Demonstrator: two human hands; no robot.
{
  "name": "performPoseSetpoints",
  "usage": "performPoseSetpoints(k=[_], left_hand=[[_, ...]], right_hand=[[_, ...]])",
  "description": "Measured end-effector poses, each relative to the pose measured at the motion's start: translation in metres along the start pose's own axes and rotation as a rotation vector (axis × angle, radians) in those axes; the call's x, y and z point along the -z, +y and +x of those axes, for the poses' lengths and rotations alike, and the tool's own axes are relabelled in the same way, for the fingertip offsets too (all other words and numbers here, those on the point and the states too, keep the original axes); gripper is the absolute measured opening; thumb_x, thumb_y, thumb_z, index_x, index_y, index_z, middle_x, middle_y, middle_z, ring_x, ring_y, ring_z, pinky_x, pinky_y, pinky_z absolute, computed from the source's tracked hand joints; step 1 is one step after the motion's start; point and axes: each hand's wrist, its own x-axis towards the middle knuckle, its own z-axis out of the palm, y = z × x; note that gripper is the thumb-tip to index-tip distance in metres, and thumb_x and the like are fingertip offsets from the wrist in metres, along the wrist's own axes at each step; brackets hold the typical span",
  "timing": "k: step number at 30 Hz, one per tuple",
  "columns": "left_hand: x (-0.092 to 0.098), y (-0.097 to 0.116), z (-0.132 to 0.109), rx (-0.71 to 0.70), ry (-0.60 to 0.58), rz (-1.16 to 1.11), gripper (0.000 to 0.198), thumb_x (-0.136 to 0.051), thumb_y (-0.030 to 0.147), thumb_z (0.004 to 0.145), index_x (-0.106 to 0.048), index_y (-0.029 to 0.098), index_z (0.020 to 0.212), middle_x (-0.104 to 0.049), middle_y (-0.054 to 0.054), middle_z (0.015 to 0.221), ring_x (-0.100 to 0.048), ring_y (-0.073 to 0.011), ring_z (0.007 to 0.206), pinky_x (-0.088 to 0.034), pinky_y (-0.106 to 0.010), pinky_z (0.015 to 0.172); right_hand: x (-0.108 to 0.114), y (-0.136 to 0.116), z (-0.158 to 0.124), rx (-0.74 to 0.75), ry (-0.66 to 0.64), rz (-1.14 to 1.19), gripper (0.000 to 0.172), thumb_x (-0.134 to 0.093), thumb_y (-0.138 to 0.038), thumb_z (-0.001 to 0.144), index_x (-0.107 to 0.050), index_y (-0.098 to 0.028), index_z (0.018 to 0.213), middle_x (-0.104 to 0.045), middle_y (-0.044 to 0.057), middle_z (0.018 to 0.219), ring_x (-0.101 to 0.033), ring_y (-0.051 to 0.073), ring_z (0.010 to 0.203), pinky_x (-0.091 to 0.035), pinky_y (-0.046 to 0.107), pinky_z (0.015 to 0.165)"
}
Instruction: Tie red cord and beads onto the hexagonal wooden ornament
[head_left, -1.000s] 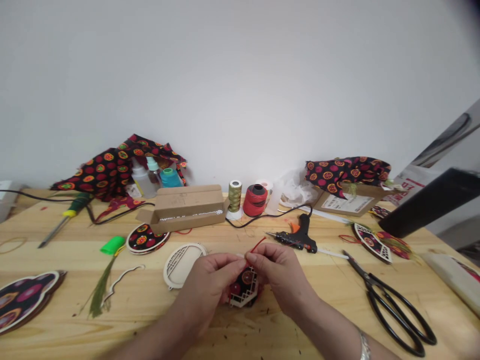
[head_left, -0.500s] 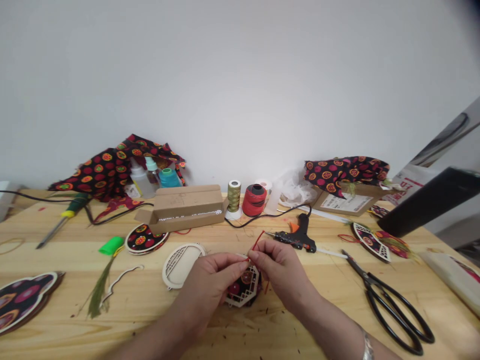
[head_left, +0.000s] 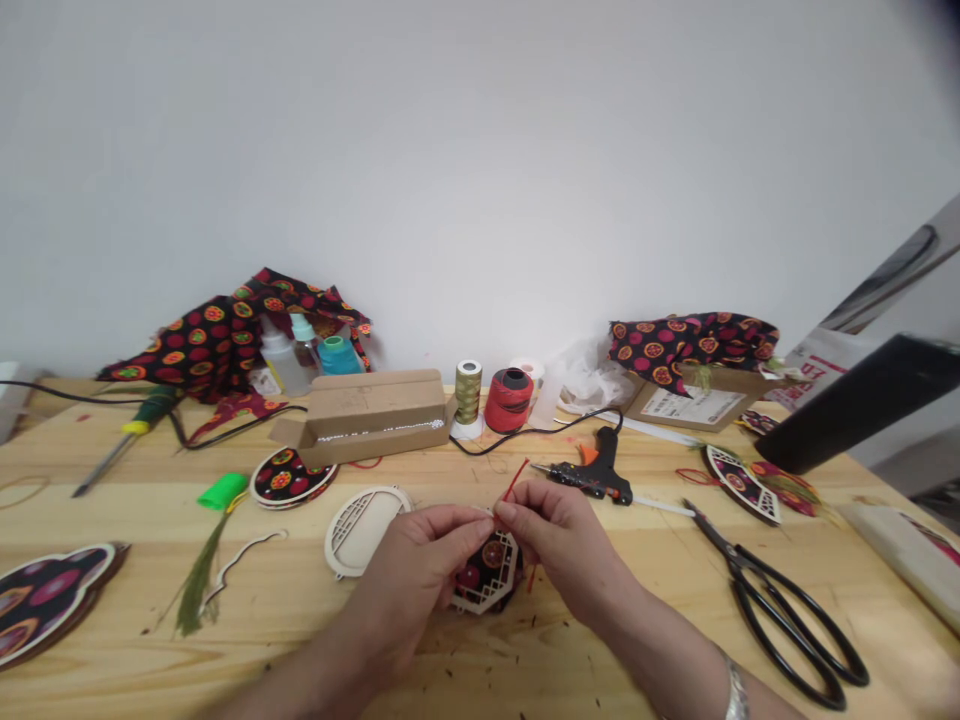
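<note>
My right hand [head_left: 562, 535] pinches a thin red cord [head_left: 514, 482], whose free end sticks up past the fingertips. My left hand [head_left: 431, 555] is closed, thumb against forefinger, at the same cord; the fingertips of both hands nearly meet. Under them is an octagonal ornament [head_left: 491, 575] with a pale wooden lattice frame over dark patterned fabric, partly covered by the left hand. More red cord hangs below my right hand. Just left of my left hand lies a round wooden frame [head_left: 365, 530].
A black glue gun [head_left: 600, 470] lies beyond my right hand, with black scissors [head_left: 780, 610] to the right. Behind stand a cardboard box [head_left: 379, 415], a red thread spool [head_left: 509, 400] and a gold spool [head_left: 469, 395]. A green tassel [head_left: 202, 580] and a screwdriver [head_left: 124, 445] lie left.
Both hands stay at the cord above the octagonal ornament. The fingertips have shifted only very slightly; nothing else has visibly moved.
</note>
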Motion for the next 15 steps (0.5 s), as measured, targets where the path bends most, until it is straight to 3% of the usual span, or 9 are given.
performPoseSetpoints(k=[8, 15], left_hand=[[0.0017, -0.0002, -0.0001, -0.016, 0.005, -0.023, 0.021, -0.065, 0.034, 0.067, -0.069, 0.014, 0.074, -0.046, 0.006, 0.042, -0.023, -0.0031, 0.037, -0.012, -0.018, 0.037], [0.0000, 0.0001, 0.0005, -0.019, 0.004, 0.039, 0.019, -0.063, 0.031, 0.070, -0.068, 0.013, 0.071, -0.046, 0.006, 0.043, -0.023, -0.0024, 0.035, -0.013, -0.017, 0.036]], right_hand=[[-0.0009, 0.0015, 0.0015, -0.046, 0.010, -0.011, 0.016, -0.066, -0.028, 0.063, -0.059, -0.013, 0.062, -0.054, -0.004, 0.048, -0.041, 0.005, 0.039, -0.030, 0.017, 0.037], [0.0006, 0.0027, 0.0020, 0.013, 0.052, -0.069, 0.015, -0.066, -0.022, 0.062, -0.055, -0.014, 0.056, -0.049, -0.005, 0.046, -0.039, 0.005, 0.040, -0.030, 0.017, 0.039]])
